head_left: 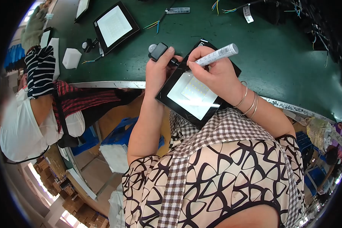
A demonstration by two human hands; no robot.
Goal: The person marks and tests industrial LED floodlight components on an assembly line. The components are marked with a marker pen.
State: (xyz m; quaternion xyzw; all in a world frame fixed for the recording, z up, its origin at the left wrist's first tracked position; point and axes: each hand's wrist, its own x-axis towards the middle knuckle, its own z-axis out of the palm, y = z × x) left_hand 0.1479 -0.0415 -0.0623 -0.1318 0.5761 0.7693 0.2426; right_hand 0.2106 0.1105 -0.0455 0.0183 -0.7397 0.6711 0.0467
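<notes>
A black LED floodlight (193, 104) with a glass front and rows of yellow LEDs leans tilted at the table's near edge, against my apron. On its upper left side sits a black motion sensor (159, 51) with a white dome, joined by a short black neck. My left hand (156, 74) is closed around this sensor, thumb on top. In my right hand (218, 74) is a silver-grey marker pen (216, 55), gripped like a writing tool over the floodlight's upper frame. The pen's tip is hidden behind my fingers.
Another floodlight (114, 28) with a sensor lies on the green table (277, 57) at the upper left, near a white foam block (71, 58). Wires with tags (178, 10) lie at the back. A co-worker's gloved hand (33, 28) and striped sleeve are at the far left.
</notes>
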